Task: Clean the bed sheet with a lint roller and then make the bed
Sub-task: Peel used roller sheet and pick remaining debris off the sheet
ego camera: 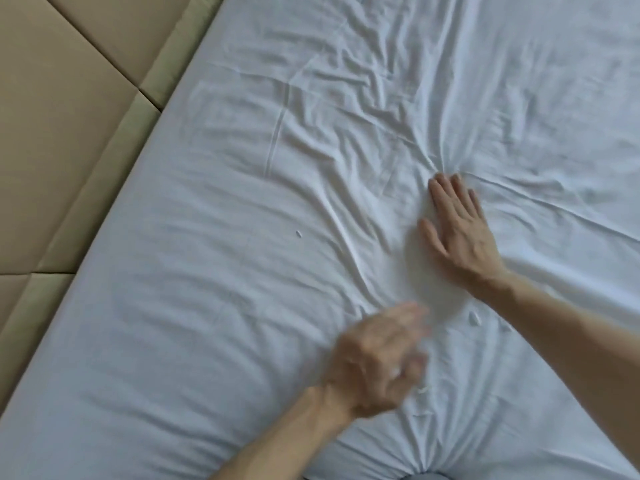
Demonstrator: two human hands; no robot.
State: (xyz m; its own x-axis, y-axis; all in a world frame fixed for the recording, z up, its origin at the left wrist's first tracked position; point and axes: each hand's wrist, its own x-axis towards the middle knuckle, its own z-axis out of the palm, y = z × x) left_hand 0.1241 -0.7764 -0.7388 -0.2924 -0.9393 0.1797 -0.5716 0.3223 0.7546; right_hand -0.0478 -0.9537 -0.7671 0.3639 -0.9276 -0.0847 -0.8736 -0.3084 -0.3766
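Along the left edge, a padded beige panel [69,133] meets the mattress. The white bed sheet [207,341] runs from it across the rest of the view, wrinkled throughout. Left of centre, a small white fleck [299,233] lies loose on the cloth.

Lower down, near the middle, the left hand [377,362] is at or just above the sheet. It is so blurred that I cannot tell whether its fingers are released or pinching something. Just to its right, another pale bit [474,318] sits on the cloth. Above that, the right hand [460,230] lies flat and released, grasping nothing, with straight fingers pressing the sheet. Creases fan out from its fingertips. No lint roller is in view.

The likeliest trouble is that a fast bare-handed sweep would flick the loose bits into the folds, or towards the gap by the panel, where a roller would miss them. The pressing palm could also bunch the cloth further. A roller run over such ridges would probably skip the hollows and leave lint behind. A hard push towards the far side might drag the sheet off its tuck at the left edge, and the bed would then need remaking from there.
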